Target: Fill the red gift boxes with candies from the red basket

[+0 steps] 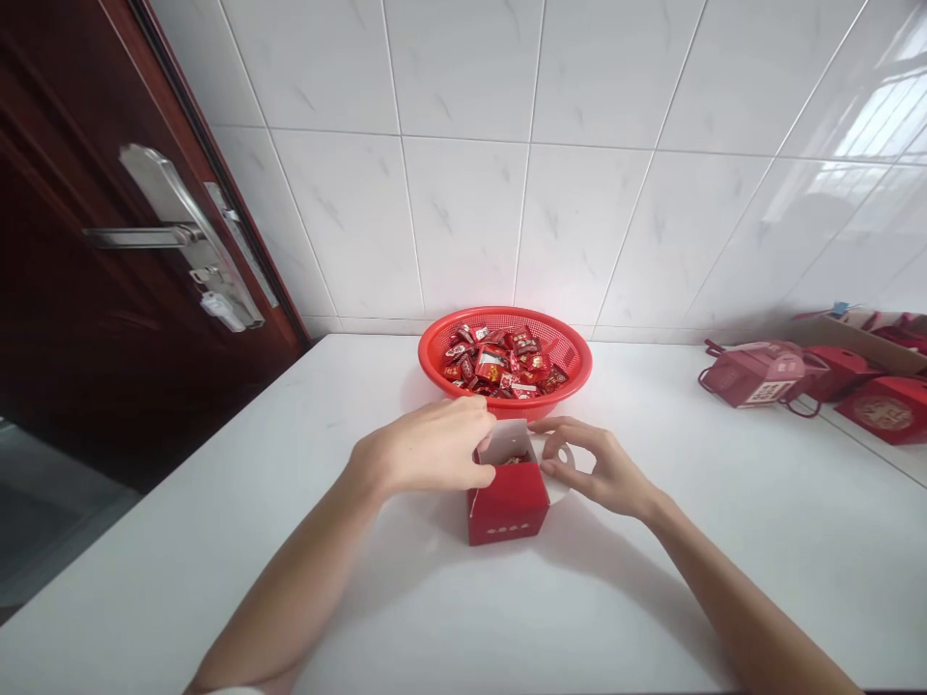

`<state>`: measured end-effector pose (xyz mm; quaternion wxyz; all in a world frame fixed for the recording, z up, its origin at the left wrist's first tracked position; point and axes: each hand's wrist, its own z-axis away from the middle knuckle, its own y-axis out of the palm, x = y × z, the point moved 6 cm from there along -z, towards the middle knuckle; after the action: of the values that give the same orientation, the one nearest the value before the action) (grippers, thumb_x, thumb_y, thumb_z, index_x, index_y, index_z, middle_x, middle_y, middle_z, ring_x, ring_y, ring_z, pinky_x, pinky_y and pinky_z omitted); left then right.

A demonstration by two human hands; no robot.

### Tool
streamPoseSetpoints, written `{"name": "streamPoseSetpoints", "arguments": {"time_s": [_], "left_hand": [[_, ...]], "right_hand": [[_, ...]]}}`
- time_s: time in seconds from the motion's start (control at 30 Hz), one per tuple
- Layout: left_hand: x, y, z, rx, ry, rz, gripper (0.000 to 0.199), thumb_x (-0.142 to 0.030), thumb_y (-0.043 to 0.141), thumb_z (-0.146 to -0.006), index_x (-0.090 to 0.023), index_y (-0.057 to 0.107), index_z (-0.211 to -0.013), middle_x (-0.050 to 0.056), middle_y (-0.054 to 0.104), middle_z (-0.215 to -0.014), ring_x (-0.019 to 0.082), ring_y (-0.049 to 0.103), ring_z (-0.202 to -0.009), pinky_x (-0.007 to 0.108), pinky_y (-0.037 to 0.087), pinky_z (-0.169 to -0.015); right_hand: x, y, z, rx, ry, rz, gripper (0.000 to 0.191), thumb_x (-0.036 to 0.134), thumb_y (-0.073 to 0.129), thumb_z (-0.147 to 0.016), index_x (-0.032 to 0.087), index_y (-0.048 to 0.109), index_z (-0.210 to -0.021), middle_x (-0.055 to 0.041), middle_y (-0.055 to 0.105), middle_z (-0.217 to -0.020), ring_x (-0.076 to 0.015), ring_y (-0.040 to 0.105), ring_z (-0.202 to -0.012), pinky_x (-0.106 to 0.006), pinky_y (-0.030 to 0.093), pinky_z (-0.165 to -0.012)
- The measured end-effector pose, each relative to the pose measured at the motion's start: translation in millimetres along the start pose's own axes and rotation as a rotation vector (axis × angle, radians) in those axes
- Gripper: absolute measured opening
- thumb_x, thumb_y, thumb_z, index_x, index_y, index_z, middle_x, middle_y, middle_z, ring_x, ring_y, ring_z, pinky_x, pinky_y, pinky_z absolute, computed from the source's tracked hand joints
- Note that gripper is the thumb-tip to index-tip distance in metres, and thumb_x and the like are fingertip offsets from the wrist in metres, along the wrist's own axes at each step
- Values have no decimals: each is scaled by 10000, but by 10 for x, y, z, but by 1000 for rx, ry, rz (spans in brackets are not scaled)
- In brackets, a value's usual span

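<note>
A small red cardboard box stands upright on the white table, its top open and its white inner flaps raised. Wrapped sweets show inside it. My left hand is at the box's left upper edge, fingers curled and thumb across the front rim, closed on that side; its fingertips are partly hidden. On the other side, my right hand has thumb and fingers closed on the white right flap, which has a round cutout. Just behind the box sits a red plastic basket holding several red-wrapped candies.
At the right edge of the white table lie a folded red box with cord handles, another red box and an open carton. A tiled wall closes the back; a dark door is on the left.
</note>
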<state>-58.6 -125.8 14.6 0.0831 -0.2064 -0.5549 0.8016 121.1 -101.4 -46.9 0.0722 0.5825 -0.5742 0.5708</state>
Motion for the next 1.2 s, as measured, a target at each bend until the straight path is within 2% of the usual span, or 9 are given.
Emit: {"name": "streamPoseSetpoints", "arguments": {"time_s": [0.13,0.27,0.37,0.43,0.57,0.63,0.77,0.97,1.2], "left_hand": [[-119,21,-34,-17,-18,-77,133,-180,558,-752,-217,431,-766,49,548,-945,195,528,-729,318,358,-572],[-201,55,-72,-25,34,-124,185,-120,557,-765,-221,403,-781,39,564,-929,222,564,-861,314,409,-683],[-211,126,-120,7,71,-179,219,-93,542,-780,-226,369,-766,25,576,-832,225,572,-835,353,429,-802],[-211,164,-146,26,92,-187,229,-91,535,-777,-229,354,-753,21,575,-776,229,572,-802,384,430,-849],[-191,175,-146,51,106,-136,188,-144,529,-806,-225,375,-734,43,612,-793,250,600,-836,373,438,-807],[-166,161,-122,76,101,-94,159,-218,551,-829,-221,417,-745,48,630,-821,255,615,-847,345,437,-739],[-117,109,-65,137,143,41,186,-369,650,-817,-212,576,-884,51,672,-966,251,639,-911,307,443,-696],[3,15,-35,175,257,84,346,-274,690,-789,-242,656,-1132,21,694,-1160,235,630,-1087,281,473,-855],[87,14,-173,93,208,88,471,-200,650,-815,-253,614,-1281,38,633,-1324,237,583,-1214,291,473,-933]], "right_hand": [[-31,14,50,-75,8,-25,248,411,625,-965,208,654,-827,-168,710,-1285,-306,653,-1230,-456,522,-986],[-36,29,61,-101,-8,-47,247,437,624,-970,207,665,-892,-163,696,-1310,-306,636,-1264,-464,505,-1027],[-48,46,77,-117,-34,-64,249,440,639,-965,210,673,-1052,-160,682,-1333,-300,634,-1268,-464,500,-1041],[-56,56,87,-128,-50,-63,318,450,647,-959,215,645,-1173,-159,678,-1338,-296,637,-1256,-463,508,-1037],[-48,74,94,-154,-94,-93,489,495,655,-946,212,550,-1330,-170,667,-1322,-280,658,-1192,-453,548,-987],[-44,89,94,-151,-94,-121,477,501,666,-939,214,552,-1303,-172,666,-1311,-276,653,-1202,-446,556,-976],[-47,143,97,-92,-80,-76,284,467,686,-935,219,638,-1066,-170,649,-1358,-296,624,-1276,-460,523,-1031],[-84,185,113,-72,-111,-19,215,402,683,-952,231,667,-1081,-165,633,-1398,-286,642,-1263,-446,529,-1034],[-63,235,120,-42,-103,14,182,375,670,-962,237,663,-1080,-158,599,-1443,-287,602,-1326,-459,510,-1071]]}}
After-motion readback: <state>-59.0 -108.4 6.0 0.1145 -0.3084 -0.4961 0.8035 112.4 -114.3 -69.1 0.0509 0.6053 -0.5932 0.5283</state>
